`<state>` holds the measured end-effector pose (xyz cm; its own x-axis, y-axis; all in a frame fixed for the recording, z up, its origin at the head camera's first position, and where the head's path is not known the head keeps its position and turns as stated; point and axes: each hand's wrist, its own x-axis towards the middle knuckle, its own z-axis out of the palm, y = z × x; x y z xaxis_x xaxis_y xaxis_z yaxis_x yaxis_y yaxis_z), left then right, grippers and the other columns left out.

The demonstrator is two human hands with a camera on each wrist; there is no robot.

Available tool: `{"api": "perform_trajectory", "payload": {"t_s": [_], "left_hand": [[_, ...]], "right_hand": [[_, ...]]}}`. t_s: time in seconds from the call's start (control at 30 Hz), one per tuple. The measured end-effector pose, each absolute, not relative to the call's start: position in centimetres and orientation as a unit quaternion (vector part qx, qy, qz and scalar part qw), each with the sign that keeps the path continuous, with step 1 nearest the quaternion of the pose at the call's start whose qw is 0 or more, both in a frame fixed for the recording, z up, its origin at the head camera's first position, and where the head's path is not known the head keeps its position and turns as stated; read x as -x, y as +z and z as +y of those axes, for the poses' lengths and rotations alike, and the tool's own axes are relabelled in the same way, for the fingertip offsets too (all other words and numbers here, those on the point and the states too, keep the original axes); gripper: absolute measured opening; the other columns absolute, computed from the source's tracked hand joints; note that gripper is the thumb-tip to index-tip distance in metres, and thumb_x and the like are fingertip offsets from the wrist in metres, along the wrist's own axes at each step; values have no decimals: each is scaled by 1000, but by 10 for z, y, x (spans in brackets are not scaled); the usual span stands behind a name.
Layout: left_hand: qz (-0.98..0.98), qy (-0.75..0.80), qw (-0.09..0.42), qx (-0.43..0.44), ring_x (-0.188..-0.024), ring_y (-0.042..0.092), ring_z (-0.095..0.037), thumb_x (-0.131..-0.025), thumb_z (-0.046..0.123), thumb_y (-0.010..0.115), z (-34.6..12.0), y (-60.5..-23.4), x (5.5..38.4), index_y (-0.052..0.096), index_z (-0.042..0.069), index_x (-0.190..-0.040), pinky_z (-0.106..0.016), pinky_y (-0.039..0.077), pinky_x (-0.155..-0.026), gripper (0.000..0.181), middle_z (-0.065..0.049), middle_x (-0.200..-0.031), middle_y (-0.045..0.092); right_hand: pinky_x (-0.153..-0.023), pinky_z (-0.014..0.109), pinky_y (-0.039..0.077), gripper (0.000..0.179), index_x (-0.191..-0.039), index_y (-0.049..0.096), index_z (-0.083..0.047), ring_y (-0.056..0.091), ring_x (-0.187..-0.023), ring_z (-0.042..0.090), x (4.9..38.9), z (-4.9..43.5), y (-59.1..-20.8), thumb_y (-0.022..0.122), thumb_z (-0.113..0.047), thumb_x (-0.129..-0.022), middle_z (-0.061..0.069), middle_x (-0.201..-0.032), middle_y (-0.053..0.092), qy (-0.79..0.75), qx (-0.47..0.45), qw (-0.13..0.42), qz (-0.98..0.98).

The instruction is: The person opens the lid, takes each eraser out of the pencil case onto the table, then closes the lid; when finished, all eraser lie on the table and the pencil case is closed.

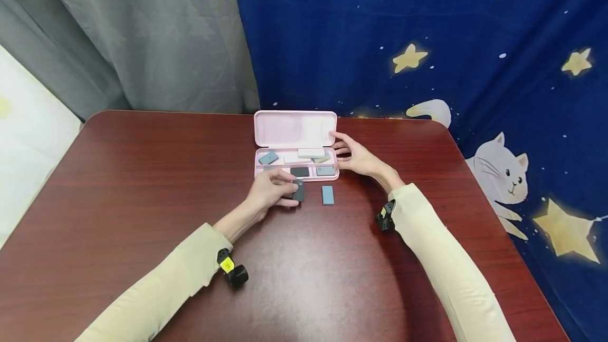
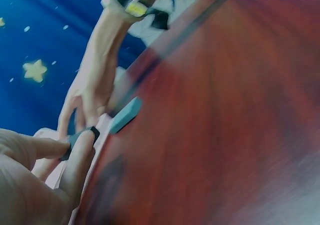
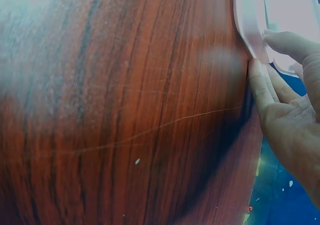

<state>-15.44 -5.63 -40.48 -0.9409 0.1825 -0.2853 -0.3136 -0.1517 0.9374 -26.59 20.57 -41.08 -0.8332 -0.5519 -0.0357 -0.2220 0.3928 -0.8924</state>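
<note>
A: Where's the dark block (image 1: 298, 192)?
B: In the left hand (image 1: 272, 190), at the centre of the head frame, just in front of the pink case (image 1: 295, 128).
A: How do those fingers stand?
B: Clamped on it. In the left wrist frame, lower left, the thumb is on one side of the block and a finger on the other. I can't tell whether the block touches the bench (image 1: 157, 183).
A: And the right hand (image 1: 357, 159)?
B: Right of centre, at the right side of the case. Its fingers are apart, fairly straight, and touch the case; the right wrist frame has them at the upper right, along its edge.
A: Is the case open?
B: Yes, the lid is up at the back. Inside, a grey-blue block (image 1: 268, 158) lies tilted at the left, a white block (image 1: 311, 153) near the middle, and a second dark block (image 1: 300, 172) in the front row.
A: Anything outside it?
B: A blue block (image 1: 328, 196) lies on the bench, right of the held one, near the case.
</note>
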Motion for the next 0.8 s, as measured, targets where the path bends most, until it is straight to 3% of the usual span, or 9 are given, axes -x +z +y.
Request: {"api": "perform_trajectory", "payload": {"t_s": [0.23,0.47,0.8], "left_hand": [[647,747,134,77,-68,69,-26,-82,-11,66,-39,-411,140,61,-9,-101,-37,58,-62,19,-16,-84,61],[669,735,75,83,-68,69,-37,-79,-13,69,-22,-417,135,66,-8,-96,-35,58,-57,17,-18,-82,61],[726,685,16,55,-64,69,-34,-79,-9,70,-5,-418,140,66,-6,-93,-31,57,-53,14,-13,-78,61]], "right_hand": [[-101,52,40,85,-152,21,-7,47,-121,40,265,206,-411,67,9,-83,28,-132,45,-503,236,168,814],[-101,52,41,84,-152,22,-8,46,-121,40,265,205,-411,67,8,-83,27,-132,44,-501,234,169,816],[-101,52,41,83,-152,22,-8,47,-121,40,265,206,-410,68,7,-84,27,-132,45,-500,233,166,817]]}}
